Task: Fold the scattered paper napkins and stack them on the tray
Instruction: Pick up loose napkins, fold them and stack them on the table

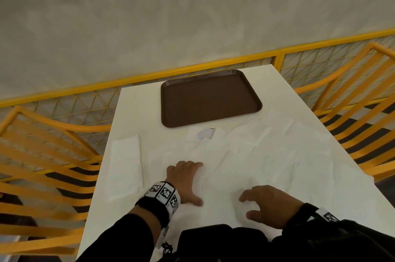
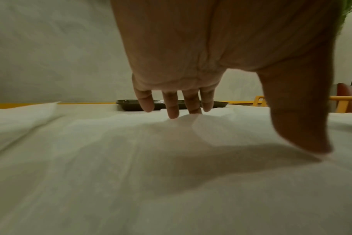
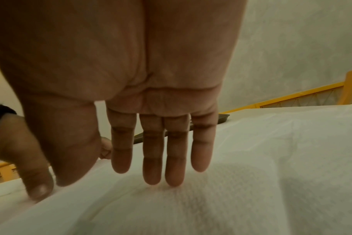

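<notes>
White paper napkins [image 1: 256, 154] lay scattered and overlapping across the near and right part of a white table [image 1: 136, 112], directly under both hands. One folded napkin [image 1: 125, 165] lay apart on the left side of the table, just left of the left hand [image 1: 184, 182]. The brown tray [image 1: 209, 99] sat at the far middle of the table, well beyond the hands, its near edge just touching the farthest napkins — nothing lay on it. The left hand was spread flat, palm down, with its fingers [image 2: 172, 109] straight and their tips on a napkin, the thumb stretched out toward the near right and also touching paper; it gripped nothing. The right hand [image 1: 269, 204] hovered close above the napkins at the near right, palm down, with its fingers [image 3: 153, 167] loosely extended and slightly bent — the tips at or just above the paper — and it held nothing. Both wrists wore black bands with black-and-white square markers, and both arms had black sleeves. Orange slatted chairs [image 1: 42, 154] stood at the left and right of the table, with a yellow mesh railing [image 1: 192, 70] along its far edge and a pale wall behind.
</notes>
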Demonstrator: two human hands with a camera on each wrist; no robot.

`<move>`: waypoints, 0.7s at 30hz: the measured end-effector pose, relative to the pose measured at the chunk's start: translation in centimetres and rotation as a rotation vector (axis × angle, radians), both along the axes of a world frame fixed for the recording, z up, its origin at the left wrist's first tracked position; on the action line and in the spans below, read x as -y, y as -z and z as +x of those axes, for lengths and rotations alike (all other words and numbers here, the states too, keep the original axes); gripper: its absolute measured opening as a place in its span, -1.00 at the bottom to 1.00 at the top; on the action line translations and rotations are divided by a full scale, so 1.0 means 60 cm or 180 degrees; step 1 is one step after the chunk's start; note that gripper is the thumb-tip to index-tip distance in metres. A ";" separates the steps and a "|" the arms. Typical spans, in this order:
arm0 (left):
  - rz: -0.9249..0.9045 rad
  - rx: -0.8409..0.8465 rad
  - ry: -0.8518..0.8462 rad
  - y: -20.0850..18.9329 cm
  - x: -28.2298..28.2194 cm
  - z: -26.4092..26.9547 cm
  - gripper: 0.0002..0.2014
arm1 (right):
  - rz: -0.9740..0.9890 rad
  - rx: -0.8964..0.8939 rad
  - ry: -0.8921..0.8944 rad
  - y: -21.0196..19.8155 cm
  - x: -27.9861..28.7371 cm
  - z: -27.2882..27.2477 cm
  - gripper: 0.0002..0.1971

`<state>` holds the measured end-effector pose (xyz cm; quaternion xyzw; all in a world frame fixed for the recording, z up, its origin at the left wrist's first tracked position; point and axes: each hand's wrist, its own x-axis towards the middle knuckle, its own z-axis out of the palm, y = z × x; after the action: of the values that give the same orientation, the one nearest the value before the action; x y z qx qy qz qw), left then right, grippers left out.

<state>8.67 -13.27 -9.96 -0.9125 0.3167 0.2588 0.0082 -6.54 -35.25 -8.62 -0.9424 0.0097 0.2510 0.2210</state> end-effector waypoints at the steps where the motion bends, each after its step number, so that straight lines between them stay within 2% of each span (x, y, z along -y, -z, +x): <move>1: -0.0007 0.0038 0.0024 0.000 0.009 0.000 -0.03 | 0.0003 0.0004 -0.0010 -0.002 0.001 0.000 -0.58; 6: -0.0012 0.0285 0.0172 -0.005 0.040 0.000 -0.57 | 0.0066 0.0081 0.0092 -0.012 0.009 -0.002 -0.60; 9: -0.0445 0.0096 -0.0058 -0.033 0.038 0.006 -0.79 | 0.0121 0.0292 0.0246 -0.013 0.015 -0.005 -0.58; 10: -0.0673 0.0103 -0.0171 -0.049 0.035 0.010 -0.84 | 0.0163 0.0425 0.0338 -0.014 0.016 -0.005 -0.53; 12: -0.1268 0.0206 -0.0488 -0.095 0.026 0.022 -0.91 | 0.0419 0.0780 0.0762 -0.017 0.016 -0.001 -0.27; 14: -0.2032 0.0084 -0.1010 -0.140 0.012 0.033 -0.84 | 0.1041 0.1011 0.1495 -0.026 0.015 0.009 -0.06; 16: -0.3053 -0.0487 -0.1636 -0.176 -0.005 0.041 -0.84 | 0.1841 0.0828 0.2058 -0.040 0.014 0.022 0.09; 18: -0.3777 -0.1132 -0.2128 -0.195 -0.017 0.040 -0.91 | 0.2710 0.0517 0.2285 -0.057 0.006 0.037 0.18; 19: -0.3935 -0.1329 -0.2245 -0.198 -0.021 0.037 -0.95 | 0.3089 0.0383 0.2320 -0.066 0.003 0.046 0.18; 21: -0.4078 -0.1536 -0.2380 -0.195 -0.024 0.030 -0.97 | 0.3602 0.0254 0.2158 -0.083 -0.006 0.064 -0.03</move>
<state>10.44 -11.82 1.75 -0.7039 0.0688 0.2024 -0.6774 -2.71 -34.88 -3.65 -0.6341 0.1643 0.0987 0.7491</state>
